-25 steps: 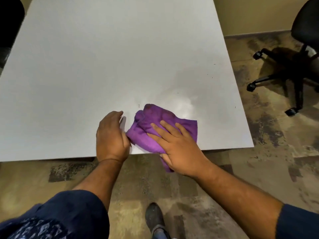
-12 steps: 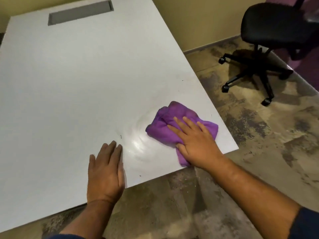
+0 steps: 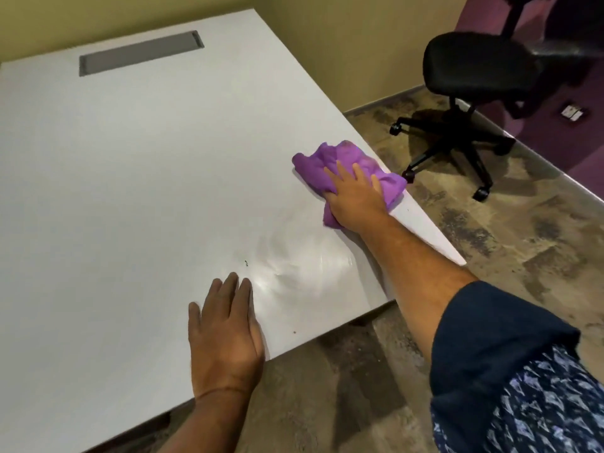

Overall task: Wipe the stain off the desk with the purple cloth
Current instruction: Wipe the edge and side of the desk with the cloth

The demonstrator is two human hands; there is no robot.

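We judge the wiping nearly done: our right hand [image 3: 354, 201] presses the purple cloth [image 3: 346, 156] onto the counter [image 3: 130, 191] with flat fingers [image 3: 340, 171], our left hand [image 3: 225, 338] lies flat and empty, and dark specks [image 3: 246, 263] remain beside it.

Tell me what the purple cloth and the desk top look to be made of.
The purple cloth: soft fuzzy fabric, likely microfibre; it bunches in limp folds under the right hand. The desk: hard, smooth pale-grey top, probably laminate; wipe streaks reflect light, the rest looks matte.
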